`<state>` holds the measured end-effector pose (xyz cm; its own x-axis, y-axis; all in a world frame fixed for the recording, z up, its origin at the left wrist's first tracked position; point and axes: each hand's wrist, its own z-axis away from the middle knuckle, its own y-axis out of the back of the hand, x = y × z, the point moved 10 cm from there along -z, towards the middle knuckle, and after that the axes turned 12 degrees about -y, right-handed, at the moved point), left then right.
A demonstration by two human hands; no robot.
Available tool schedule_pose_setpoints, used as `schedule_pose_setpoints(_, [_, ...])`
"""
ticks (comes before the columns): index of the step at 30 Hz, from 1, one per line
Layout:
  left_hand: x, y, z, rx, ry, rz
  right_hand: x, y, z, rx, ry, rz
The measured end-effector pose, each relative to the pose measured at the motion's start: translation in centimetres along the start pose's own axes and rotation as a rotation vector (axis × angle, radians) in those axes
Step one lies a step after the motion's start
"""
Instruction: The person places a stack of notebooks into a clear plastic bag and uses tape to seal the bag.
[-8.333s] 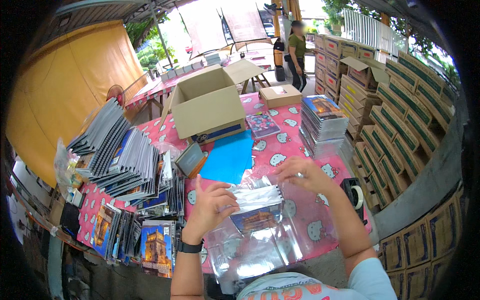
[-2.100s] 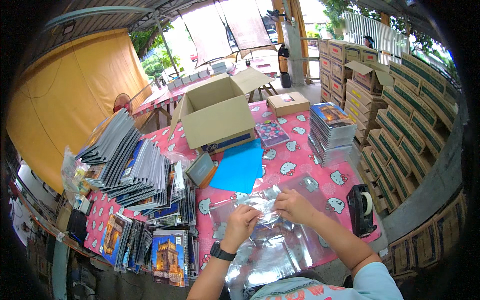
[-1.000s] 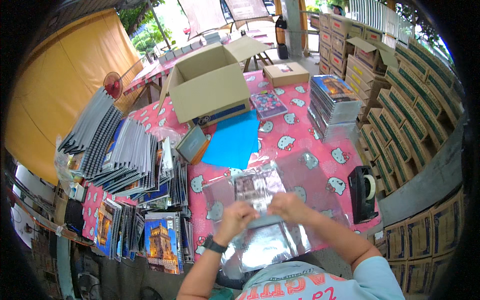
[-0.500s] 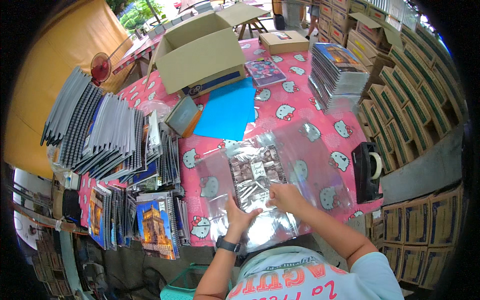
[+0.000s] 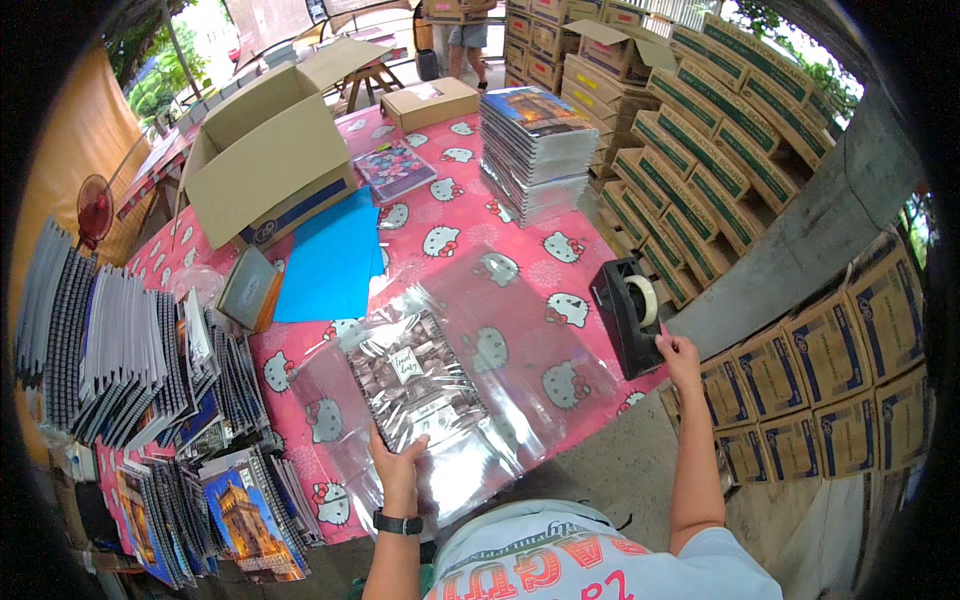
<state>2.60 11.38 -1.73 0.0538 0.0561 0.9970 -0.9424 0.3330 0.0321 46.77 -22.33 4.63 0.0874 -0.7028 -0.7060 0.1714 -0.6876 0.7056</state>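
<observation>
A spiral notebook with a black-and-white patterned cover lies inside clear plastic wrap on the table. My left hand grips its near edge through the plastic, thumb on top and fingers partly hidden beneath. Farther right stands a black tape dispenser with a pale tape roll. At the dispenser's near end, my right hand has its fingers pinched together on the tape's end; the strip itself is too small to make out.
Stacks of spiral notebooks crowd the table's left side. A large open carton, blue sheets and a notebook pile stand beyond. Cartons are piled at the right. A person holds a box at the back.
My right hand has left the notebook and reached right to the tape dispenser. My left hand stays at the notebook's near edge. The whole view has turned right.
</observation>
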Motion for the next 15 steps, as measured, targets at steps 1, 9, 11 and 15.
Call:
schedule_pose_setpoints(1, [-0.2,-0.3,-0.1,-0.015,0.002,0.02,1.2,-0.3,-0.8,-0.081,-0.112,-0.114])
schedule_pose_setpoints(9, [-1.2,1.3,-0.5,0.019,-0.061,-0.034,-0.7,3.2,4.5,0.007,0.111,-0.333])
schedule_pose_setpoints(11, [-0.4,1.1,-0.3,0.026,-0.053,-0.109,4.7,1.9,5.8,-0.146,-0.227,-0.497])
schedule_pose_setpoints(15, [0.5,0.6,-0.3,0.007,-0.028,-0.098,5.6,-6.6,7.4,-0.702,-0.532,-0.87])
